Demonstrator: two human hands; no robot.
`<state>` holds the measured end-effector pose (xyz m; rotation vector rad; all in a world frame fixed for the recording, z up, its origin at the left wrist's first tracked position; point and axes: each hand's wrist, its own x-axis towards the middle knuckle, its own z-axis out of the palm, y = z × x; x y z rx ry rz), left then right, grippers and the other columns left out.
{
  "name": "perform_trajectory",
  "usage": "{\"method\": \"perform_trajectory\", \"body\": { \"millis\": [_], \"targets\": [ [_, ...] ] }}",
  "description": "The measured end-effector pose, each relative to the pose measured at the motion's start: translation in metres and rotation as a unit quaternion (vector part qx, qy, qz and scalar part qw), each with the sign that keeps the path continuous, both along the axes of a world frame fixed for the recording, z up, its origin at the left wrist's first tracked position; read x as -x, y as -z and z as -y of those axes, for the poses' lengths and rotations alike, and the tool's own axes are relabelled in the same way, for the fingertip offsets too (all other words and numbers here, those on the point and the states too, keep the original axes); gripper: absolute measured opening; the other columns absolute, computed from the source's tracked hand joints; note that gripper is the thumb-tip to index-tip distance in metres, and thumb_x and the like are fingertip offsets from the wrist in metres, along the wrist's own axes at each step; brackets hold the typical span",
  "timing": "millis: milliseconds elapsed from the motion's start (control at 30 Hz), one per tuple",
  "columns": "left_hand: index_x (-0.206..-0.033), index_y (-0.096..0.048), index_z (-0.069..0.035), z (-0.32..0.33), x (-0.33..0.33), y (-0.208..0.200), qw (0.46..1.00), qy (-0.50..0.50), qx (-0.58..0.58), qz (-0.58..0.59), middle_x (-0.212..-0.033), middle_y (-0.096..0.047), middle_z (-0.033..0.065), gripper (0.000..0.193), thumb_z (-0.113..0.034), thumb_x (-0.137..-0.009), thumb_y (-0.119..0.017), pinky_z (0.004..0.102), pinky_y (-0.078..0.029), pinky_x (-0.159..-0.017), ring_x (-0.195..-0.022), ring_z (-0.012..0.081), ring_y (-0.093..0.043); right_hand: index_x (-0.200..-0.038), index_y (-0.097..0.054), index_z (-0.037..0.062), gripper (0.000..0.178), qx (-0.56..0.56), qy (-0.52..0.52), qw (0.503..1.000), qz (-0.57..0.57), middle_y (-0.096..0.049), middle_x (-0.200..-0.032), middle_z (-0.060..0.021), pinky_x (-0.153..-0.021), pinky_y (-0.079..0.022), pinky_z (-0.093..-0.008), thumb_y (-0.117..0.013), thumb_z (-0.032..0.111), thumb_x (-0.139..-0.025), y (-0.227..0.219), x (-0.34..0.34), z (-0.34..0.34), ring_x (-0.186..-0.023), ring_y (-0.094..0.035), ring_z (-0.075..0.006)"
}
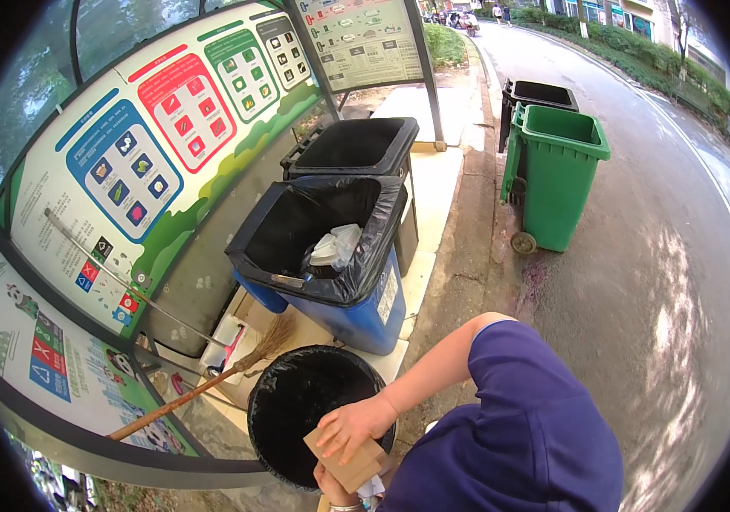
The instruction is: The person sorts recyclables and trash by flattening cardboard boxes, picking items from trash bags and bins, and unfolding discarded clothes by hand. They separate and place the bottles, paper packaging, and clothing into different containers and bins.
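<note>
Over the near rim of a round bin lined with a black bag (292, 384), I hold a small brown cardboard box (350, 472) between both hands. My right hand (356, 424) lies across its top with the fingers bent over the face. My left hand (333, 486) grips its lower edge, partly cut off by the picture's bottom. Something white and crumpled (372, 487) shows beside the box, close to my body; I cannot make out what it is. The inside of the round bin looks dark.
Beyond stands a blue bin (382, 311) with a black liner and white food containers (335, 246). Behind it is a dark bin (406, 136). A broom (203, 388) leans at the left, near a sign wall (49, 183). A green wheeled bin (561, 188) stands on the road.
</note>
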<state>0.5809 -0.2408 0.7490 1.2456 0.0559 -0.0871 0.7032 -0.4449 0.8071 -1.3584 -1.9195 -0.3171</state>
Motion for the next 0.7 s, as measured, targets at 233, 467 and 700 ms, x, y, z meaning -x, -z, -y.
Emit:
{"method": "perform_trajectory", "body": {
  "millis": [233, 467, 700],
  "targets": [
    [-0.127, -0.047, 0.007, -0.007, 0.008, -0.031, 0.994, 0.013, -0.107, 0.009, -0.113, -0.061, 0.0146, 0.057, -0.022, -0.083, -0.068, 0.0336, -0.049, -0.088, -0.103, 0.0209, -0.06, -0.122, -0.057, 0.0148, 0.049, 0.108, 0.059, 0.989, 0.081, -0.042, -0.143, -0.0149, -0.105, -0.023, -0.0601, -0.059, 0.004, -0.075, -0.01, 0.013, 0.008, -0.137, -0.03, -0.035],
    [-0.117, -0.053, 0.004, 0.013, 0.004, -0.07, 0.989, 0.007, -0.141, 0.032, -0.105, -0.063, 0.009, 0.053, -0.007, -0.072, -0.078, 0.0303, -0.049, -0.083, -0.092, 0.0168, -0.06, -0.138, -0.04, 0.0034, 0.087, 0.116, 0.034, 0.979, -0.166, -0.042, -0.138, -0.0191, -0.105, -0.029, -0.0486, -0.079, 0.034, -0.066, -0.056, -0.036, -0.007, -0.132, -0.034, -0.0361],
    [-0.106, -0.063, 0.001, 0.013, 0.003, -0.05, 0.949, -0.105, -0.282, 0.089, -0.092, -0.069, 0.0062, 0.038, -0.004, -0.07, -0.072, 0.031, -0.053, -0.077, -0.083, 0.0141, -0.064, -0.092, -0.066, 0.0106, 0.038, 0.228, 0.28, 0.91, -0.205, -0.066, -0.086, -0.0146, -0.072, -0.051, -0.0454, -0.075, 0.028, -0.059, -0.004, -0.006, -0.052, -0.084, -0.063, -0.0347]
  ]
}}
